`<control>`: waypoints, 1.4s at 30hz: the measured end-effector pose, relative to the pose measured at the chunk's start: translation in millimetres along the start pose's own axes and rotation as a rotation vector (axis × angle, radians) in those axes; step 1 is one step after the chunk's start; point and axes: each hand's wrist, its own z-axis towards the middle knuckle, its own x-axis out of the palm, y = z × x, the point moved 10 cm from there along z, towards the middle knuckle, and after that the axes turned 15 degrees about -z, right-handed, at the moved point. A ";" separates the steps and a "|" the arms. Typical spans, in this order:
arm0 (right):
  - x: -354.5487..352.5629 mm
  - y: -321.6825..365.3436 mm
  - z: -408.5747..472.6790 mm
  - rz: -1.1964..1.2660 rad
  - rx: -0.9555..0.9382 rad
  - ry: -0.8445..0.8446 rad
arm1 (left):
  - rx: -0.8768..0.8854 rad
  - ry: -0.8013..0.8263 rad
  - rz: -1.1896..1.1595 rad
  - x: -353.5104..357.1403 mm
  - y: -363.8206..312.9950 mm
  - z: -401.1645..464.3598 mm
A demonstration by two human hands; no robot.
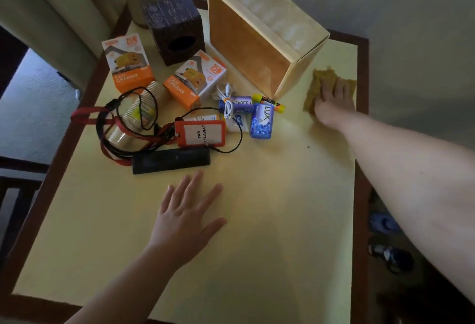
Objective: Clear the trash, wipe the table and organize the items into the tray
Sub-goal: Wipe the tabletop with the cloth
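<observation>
My right hand (334,104) presses flat on a yellow-brown cloth (314,84) at the far right of the pale yellow table (270,246), beside a wooden tray (246,38) standing on its side. My left hand (185,218) rests open and flat on the table near the front. Beyond it lies a cluster: two orange charger boxes (128,66) (192,79), stacked paper cups (138,115) on their side, a red visitor-pass holder (200,133) with lanyards, a black remote (171,160), purple soap boxes (262,120), a white cable (227,102) and a glue stick (270,101).
A dark tissue box (174,30) stands at the back, left of the tray. The table has a dark wooden border (361,143). Curtains (64,15) hang at the back left. Sandals (385,241) lie on the floor to the right.
</observation>
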 end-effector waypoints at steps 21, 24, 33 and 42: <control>129.0 84.1 -216.4 -0.018 -0.037 -0.099 | -0.031 0.105 -0.103 -11.9 -2.8 -0.1; 143.6 121.6 -257.6 -0.016 -0.105 -0.162 | 0.019 0.131 -0.192 -29.4 6.4 -4.3; 171.1 247.2 -357.3 -0.111 -0.421 -0.171 | 0.040 0.156 -0.295 -80.5 88.8 -55.7; 105.4 276.8 -344.0 -0.025 -0.345 -0.152 | -0.041 -0.116 -0.391 -150.3 128.0 -40.5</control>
